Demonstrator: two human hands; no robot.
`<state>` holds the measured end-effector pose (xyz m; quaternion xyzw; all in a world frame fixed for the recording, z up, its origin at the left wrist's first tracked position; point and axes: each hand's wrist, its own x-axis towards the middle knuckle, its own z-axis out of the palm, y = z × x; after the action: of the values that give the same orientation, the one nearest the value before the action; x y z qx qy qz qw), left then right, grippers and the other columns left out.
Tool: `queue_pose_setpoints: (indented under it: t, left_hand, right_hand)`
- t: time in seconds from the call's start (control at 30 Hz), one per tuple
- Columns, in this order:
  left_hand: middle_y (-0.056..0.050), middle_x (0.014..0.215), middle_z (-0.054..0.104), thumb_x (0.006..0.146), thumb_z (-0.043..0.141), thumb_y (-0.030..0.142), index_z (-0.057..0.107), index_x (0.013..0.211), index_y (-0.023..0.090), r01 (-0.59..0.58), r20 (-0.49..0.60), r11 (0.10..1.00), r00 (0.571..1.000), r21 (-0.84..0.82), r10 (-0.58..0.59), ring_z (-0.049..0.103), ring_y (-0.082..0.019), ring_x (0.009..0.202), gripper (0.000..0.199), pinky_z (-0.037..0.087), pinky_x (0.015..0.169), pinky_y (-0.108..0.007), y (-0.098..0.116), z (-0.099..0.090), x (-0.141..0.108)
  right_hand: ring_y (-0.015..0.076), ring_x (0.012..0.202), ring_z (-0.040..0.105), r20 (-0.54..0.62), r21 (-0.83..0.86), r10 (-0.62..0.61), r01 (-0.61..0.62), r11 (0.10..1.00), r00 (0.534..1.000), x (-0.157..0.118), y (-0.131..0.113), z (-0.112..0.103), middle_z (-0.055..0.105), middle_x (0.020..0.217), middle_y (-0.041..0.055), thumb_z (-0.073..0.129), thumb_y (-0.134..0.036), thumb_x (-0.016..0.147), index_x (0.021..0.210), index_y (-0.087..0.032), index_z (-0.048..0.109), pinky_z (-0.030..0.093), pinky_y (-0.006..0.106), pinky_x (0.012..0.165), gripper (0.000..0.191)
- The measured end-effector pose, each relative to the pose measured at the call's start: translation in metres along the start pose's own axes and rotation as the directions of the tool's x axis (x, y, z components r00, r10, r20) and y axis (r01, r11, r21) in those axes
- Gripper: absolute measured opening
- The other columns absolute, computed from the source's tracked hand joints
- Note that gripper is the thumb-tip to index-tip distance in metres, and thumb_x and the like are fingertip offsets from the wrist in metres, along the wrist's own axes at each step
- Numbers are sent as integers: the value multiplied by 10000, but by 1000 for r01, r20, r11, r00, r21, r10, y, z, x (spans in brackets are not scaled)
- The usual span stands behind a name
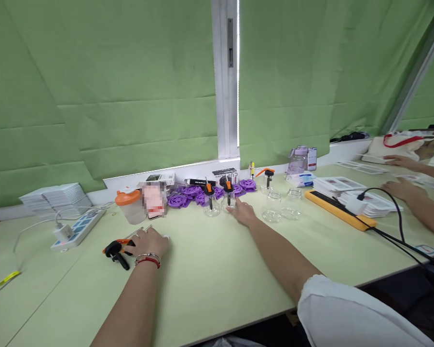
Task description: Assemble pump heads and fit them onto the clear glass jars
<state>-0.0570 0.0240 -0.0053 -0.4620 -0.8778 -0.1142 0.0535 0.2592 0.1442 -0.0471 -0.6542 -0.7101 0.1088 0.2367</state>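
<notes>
My left hand point(150, 243) is low over the left part of the table, fingers curled at the orange arm of a black-and-orange crank-like tool point(117, 253) lying on its side. A small white thing, partly hidden, shows beside that hand. Farther forward, my right hand point(243, 213) has its thumb and fingers at the clear glass base of an upright black-and-orange piece point(228, 193). A similar upright piece with a glass base point(211, 208) stands just left of it. Behind them lie several purple spoked plastic parts point(183, 198).
Clear glass vessels point(272, 213) stand right of my right hand. An orange-lidded cup point(129, 206), a phone point(154, 200) and a white power strip point(80, 228) are left. A yellow power strip point(338, 211) with cables lies right, near another person's hands point(401, 190).
</notes>
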Motion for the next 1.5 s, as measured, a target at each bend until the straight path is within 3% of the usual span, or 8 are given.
queue_pose_setpoints:
  t: [0.23,0.47,0.63,0.83,0.97,1.23,1.37,1.5]
  left_hand:
    - [-225,1184,507,707,452,451,580,1073,122,-138,-30,990,990,30,139,420,-377,1129,509,300,876,-550,8,1,-7]
    - [-196,1203,499,737,413,485,575,1051,136,-197,-132,980,972,-10,194,427,-370,1117,496,358,852,-494,13,-13,-14]
    - [-207,1214,495,741,395,550,553,1101,119,-67,-9,993,998,-95,67,412,-397,1138,583,374,843,-507,8,-5,-3]
    - [-175,1138,525,725,444,559,579,1087,137,-290,105,920,939,-262,326,468,-365,1095,572,393,883,-425,23,4,-16]
    - [-153,1153,519,696,496,582,571,1148,140,-365,117,832,886,-419,448,507,-314,1089,637,390,933,-383,31,9,-26]
    - [-104,1391,397,520,596,163,553,1243,200,-341,260,660,725,-670,638,400,-285,1276,725,333,1046,-367,17,4,-21]
    - [-101,1289,500,528,612,179,612,1156,187,-306,197,591,746,-746,636,498,-272,1168,628,386,994,-348,17,7,-20]
    - [-118,1228,530,542,685,271,606,1157,170,-257,199,573,765,-778,613,548,-270,1072,628,423,939,-361,20,14,-18]
  right_hand:
    - [311,1268,365,-219,-109,-25,1,994,975,-8,-7,10,440,1353,227,342,-465,894,1414,0,229,272,404,1020,707]
    - [269,1400,70,-487,-413,-422,224,883,765,-56,9,-19,148,1524,126,477,-208,792,1421,-160,238,95,474,1097,675]
    - [335,1381,58,-757,-196,-109,-65,978,644,-54,40,-42,79,1503,208,521,-253,754,1420,-88,127,152,533,1059,791]
    - [325,1307,265,-668,60,156,-156,986,728,-45,42,-34,154,1480,203,535,-279,743,1422,-101,27,289,449,1009,866]
    - [320,1217,406,-501,132,248,-210,969,829,-47,37,-33,401,1356,211,546,-356,749,1427,-77,7,311,415,988,909]
    - [317,1122,511,-172,126,299,-280,952,938,-52,31,-37,558,1208,157,663,-447,613,1291,-147,379,357,409,950,794]
    - [265,1088,530,-161,156,208,-183,971,965,-58,23,-31,567,1186,120,626,-390,647,1215,-163,440,400,344,900,639]
    - [303,1188,445,-181,72,150,-139,988,972,-59,16,-23,505,1267,148,662,-428,606,1296,-135,377,338,388,977,802]
